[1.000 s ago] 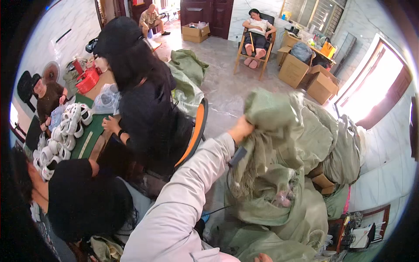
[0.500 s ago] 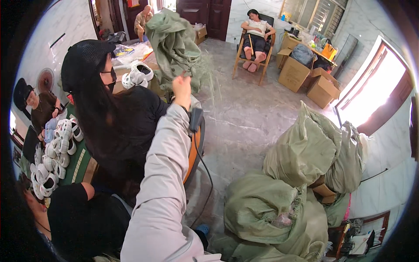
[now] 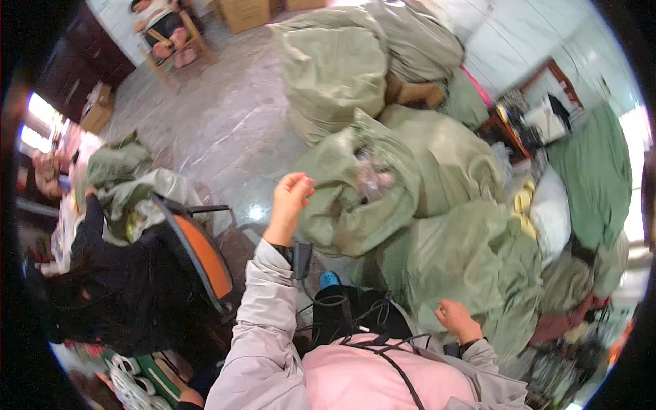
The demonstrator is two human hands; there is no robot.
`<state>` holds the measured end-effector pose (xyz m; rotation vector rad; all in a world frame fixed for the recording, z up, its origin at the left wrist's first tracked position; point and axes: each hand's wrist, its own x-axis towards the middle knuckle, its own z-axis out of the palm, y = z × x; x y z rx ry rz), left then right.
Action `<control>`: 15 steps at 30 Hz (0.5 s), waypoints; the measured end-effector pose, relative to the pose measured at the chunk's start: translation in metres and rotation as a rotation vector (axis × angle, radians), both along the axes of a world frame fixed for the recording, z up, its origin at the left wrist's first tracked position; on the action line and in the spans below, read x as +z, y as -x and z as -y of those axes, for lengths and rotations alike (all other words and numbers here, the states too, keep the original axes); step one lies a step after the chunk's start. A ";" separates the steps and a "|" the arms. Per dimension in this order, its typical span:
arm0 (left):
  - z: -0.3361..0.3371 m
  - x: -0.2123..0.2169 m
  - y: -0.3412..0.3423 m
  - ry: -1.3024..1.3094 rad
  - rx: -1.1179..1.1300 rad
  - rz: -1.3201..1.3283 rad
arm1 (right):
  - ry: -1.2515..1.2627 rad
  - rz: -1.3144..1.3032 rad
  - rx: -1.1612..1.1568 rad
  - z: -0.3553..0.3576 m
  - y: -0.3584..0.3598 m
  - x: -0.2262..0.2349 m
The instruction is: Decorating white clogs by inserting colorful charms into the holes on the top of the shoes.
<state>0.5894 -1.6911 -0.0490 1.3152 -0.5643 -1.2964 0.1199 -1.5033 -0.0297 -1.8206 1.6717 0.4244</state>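
My left hand (image 3: 294,195) is raised in front of me, its fingers curled in with nothing in them. Close to its right lies an open green woven sack (image 3: 335,222), and clear plastic (image 3: 372,178) shows in the sack's mouth. Lower and to the right, my right hand (image 3: 456,320) is loosely closed and looks bare, in front of another big green sack (image 3: 454,256). At the left, a crumpled green woven sack (image 3: 119,164) lies by a co-worker's arm (image 3: 89,222), apart from my hands.
A chair with an orange back (image 3: 205,256) stands left of my arm. Black cables (image 3: 348,338) hang across my front. Other full sacks (image 3: 335,65) stand beyond. A person (image 3: 171,31) sits at the far left, near cardboard boxes (image 3: 242,14). White clogs (image 3: 133,383) lie lower left.
My view has swung right and down. My left hand, previously stretched out at the raised green sack, is now away from it and nearer me. My right hand has come into view.
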 end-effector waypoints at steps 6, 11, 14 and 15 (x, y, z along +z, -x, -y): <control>-0.005 -0.080 0.137 0.133 -0.530 0.672 | -0.115 -0.110 -0.251 -0.072 0.076 -0.016; 0.003 -0.148 0.150 -0.158 -0.738 1.304 | 0.033 -0.044 -0.309 -0.114 0.114 -0.035; -0.023 -0.163 0.141 -0.438 -0.911 1.375 | 0.105 -0.076 -0.339 -0.117 0.144 -0.038; -0.037 -0.160 0.139 -0.459 -0.864 1.405 | 0.145 -0.085 -0.340 -0.112 0.151 -0.044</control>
